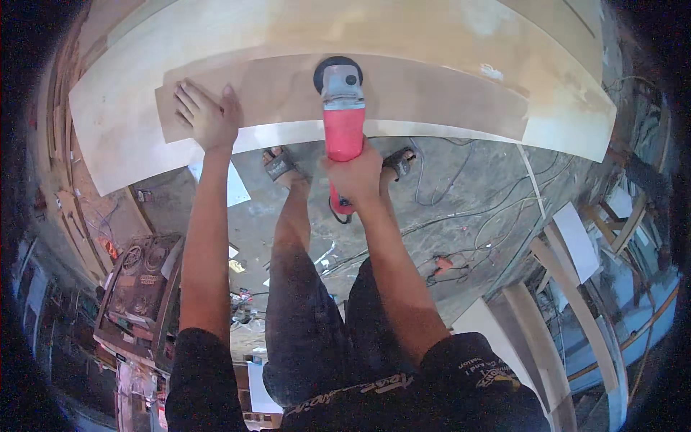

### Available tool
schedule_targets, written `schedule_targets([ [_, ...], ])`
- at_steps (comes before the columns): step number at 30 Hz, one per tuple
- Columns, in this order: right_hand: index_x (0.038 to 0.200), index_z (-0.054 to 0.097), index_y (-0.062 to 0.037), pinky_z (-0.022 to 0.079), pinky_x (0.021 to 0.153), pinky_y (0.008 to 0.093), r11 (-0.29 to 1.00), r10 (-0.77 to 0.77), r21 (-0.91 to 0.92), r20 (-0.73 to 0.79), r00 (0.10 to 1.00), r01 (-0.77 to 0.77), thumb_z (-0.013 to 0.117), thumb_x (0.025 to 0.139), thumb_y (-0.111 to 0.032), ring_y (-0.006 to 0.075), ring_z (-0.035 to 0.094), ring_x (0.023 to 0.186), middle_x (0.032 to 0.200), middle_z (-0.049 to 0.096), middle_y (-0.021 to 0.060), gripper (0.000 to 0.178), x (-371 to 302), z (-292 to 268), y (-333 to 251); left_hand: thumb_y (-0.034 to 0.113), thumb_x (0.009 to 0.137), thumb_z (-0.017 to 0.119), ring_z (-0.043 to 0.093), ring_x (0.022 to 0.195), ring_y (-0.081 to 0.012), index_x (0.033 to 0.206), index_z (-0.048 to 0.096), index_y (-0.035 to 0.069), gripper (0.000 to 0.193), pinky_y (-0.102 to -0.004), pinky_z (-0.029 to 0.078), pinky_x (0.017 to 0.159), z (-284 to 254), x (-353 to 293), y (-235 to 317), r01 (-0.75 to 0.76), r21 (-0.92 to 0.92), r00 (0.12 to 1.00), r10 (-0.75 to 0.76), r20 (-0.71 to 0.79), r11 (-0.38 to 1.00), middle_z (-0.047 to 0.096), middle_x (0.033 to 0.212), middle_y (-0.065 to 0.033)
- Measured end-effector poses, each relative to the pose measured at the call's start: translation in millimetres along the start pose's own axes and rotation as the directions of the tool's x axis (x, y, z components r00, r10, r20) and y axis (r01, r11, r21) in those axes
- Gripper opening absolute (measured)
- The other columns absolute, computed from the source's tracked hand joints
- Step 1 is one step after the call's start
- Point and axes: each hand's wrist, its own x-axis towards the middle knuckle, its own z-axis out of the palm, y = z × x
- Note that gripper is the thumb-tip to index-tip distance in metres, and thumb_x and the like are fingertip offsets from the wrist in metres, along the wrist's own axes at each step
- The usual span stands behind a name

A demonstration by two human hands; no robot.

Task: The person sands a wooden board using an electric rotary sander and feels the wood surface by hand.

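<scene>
Right hand is gripping the red body of an angle grinder, fingers wrapped tight around the handle, power cord hanging just below the wrist toward the concrete floor. Grinder head is sitting on the near edge of a thin brownish veneer sheet, which is lying flat on a pale plywood panel on the desk. Left hand is pressing flat on the veneer sheet's left end, fingers spread, well apart from the grinder; person's sandalled feet are showing under the panel edge.
</scene>
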Motion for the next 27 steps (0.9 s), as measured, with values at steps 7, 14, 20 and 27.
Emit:
schedule_targets([
  [7,0.104,0.069,-0.0005,0.059,0.082,0.0438,0.999,0.010,-0.033,-0.006,1.000,-0.011,0.085,0.065,-0.024,0.0356,0.075,0.089,0.094,0.076,0.0189,0.049,10,-34,13,0.065,0.098,0.048,0.016,0.155,-0.0493,0.160,0.018,-0.009,0.101,-0.0628,0.014,0.123,1,-11,52,0.129,-0.058,0.991,-0.128,0.024,0.990,0.021,0.165,-0.0339],
  [14,0.106,0.069,-0.0008,0.058,0.083,0.0425,0.993,0.044,-0.111,0.003,0.999,-0.043,0.084,0.065,-0.024,0.0337,0.076,0.090,0.094,0.076,0.0180,0.050,2,-60,16,0.065,0.099,0.047,0.017,0.155,-0.0511,0.158,0.017,-0.013,0.102,-0.0622,0.014,0.124,11,-21,66,0.132,-0.027,0.991,-0.132,0.005,0.991,0.021,0.164,-0.0360],
  [20,0.106,0.070,-0.0030,0.060,0.082,0.0440,0.996,0.073,0.054,-0.051,0.996,-0.070,0.087,0.061,-0.026,0.0400,0.075,0.091,0.096,0.076,0.0214,0.053,20,-81,47,0.061,0.098,0.053,0.020,0.154,-0.0509,0.157,0.019,-0.014,0.101,-0.0592,0.015,0.125,12,-30,118,-0.001,-0.051,1.000,0.002,0.018,0.999,0.022,0.162,-0.0385],
  [27,0.105,0.070,-0.0023,0.059,0.083,0.0441,0.990,0.134,0.060,-0.049,0.990,-0.131,0.086,0.061,-0.023,0.0378,0.075,0.091,0.096,0.076,0.0200,0.051,38,-122,50,0.055,0.097,0.055,0.021,0.154,-0.0490,0.155,0.026,-0.013,0.094,-0.0580,0.016,0.125,21,-44,208,-0.193,-0.172,0.980,0.198,0.016,0.966,0.027,0.162,-0.0359],
])
